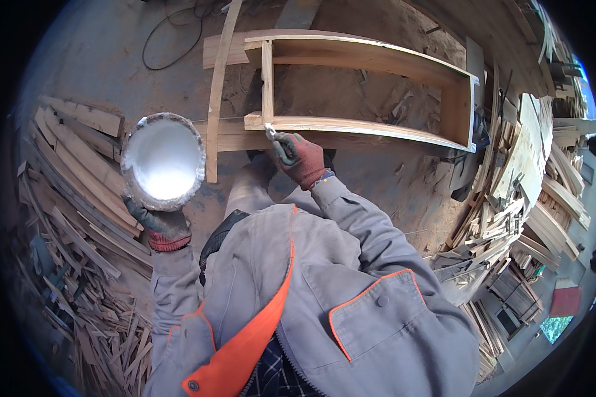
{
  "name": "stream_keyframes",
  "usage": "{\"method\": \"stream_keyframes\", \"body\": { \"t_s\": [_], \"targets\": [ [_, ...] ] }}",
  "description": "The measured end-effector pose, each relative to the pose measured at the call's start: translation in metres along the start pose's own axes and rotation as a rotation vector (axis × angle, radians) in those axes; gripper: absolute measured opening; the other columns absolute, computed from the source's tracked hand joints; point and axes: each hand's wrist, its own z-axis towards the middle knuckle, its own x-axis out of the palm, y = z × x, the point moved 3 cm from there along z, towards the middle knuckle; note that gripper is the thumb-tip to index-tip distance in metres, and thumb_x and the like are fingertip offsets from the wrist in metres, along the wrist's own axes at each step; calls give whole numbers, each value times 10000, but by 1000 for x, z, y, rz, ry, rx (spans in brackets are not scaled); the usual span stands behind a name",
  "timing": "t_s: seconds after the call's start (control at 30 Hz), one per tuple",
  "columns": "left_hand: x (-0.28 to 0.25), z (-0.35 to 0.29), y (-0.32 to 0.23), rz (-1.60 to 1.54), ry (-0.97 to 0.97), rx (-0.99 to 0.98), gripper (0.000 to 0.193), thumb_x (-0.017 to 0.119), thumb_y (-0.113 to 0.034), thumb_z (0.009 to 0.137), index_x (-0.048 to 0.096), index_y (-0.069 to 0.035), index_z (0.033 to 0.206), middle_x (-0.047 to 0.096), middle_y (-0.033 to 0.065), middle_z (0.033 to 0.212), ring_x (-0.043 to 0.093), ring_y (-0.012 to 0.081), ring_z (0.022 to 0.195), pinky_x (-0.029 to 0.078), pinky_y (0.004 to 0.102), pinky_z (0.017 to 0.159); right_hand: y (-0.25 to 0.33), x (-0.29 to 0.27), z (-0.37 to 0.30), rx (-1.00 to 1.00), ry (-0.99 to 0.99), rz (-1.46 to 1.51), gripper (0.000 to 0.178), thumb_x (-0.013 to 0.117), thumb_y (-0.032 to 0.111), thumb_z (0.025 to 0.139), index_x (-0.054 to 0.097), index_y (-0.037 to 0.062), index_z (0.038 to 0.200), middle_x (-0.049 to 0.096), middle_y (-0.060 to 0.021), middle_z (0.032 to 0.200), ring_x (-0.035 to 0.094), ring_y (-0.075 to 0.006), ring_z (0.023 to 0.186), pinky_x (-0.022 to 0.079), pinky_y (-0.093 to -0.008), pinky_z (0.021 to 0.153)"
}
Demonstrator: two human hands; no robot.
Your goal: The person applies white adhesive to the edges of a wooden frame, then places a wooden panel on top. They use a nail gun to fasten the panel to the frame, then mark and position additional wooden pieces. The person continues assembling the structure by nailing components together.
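My left hand (160,225), in a dark glove with a red cuff, grips a round tub (163,204) from below. Smooth white glue or paint (164,159) coats the inside of the tub, and its rim is crusted. My right hand (303,160), gloved in red and grey, is closed around a small brush-like tool; its tip (270,132) is covered in white. That tip is at the near left corner of a long rectangular wooden frame (371,127), where a short crosspiece (267,79) meets the long side. Whether it touches the wood I cannot tell.
A narrow wooden strip (220,99) lies across the boards left of the frame. Long planks (89,165) and offcuts (112,337) pile up at left. More stacked wood (490,225) stands at right. A thin cable (149,49) loops over the floor at the far left.
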Motion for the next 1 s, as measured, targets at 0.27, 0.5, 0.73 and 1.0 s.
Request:
{"method": "stream_keyframes", "body": {
  "t_s": [0.27,0.5,0.73,1.0],
  "targets": [
    [-33,50,-8,-165,76,-53,766,497,-622,1020,420,-97,1572,471,130,1561,489,323,1410,456,509,1162,-67,-99,-34,580,-238,-452,286,807,306,841,682,180,1064,746,-74,958,742,-336,843,590,-452,707],
    [-44,45,0,-147,16,-58,783,505,-653,997,444,-124,1571,468,103,1582,462,318,1438,407,515,1191,17,3,8,103,39,-314,225,643,379,982,657,165,1051,710,-101,903,719,-372,786,565,-507,643],
    [-72,15,-17,-169,-207,3,768,491,-649,1007,446,-122,1564,451,112,1591,464,340,1441,439,527,1170,24,15,62,80,172,-146,329,779,329,856,662,189,1129,726,-122,999,727,-376,874,584,-480,719],
    [-72,-31,-17,-244,-247,71,820,485,-701,984,425,-133,1572,458,121,1580,480,352,1428,462,556,1150,5,-6,100,-145,317,-242,210,722,239,874,666,178,1067,733,-115,1005,730,-375,912,585,-480,764]
  ]
}}
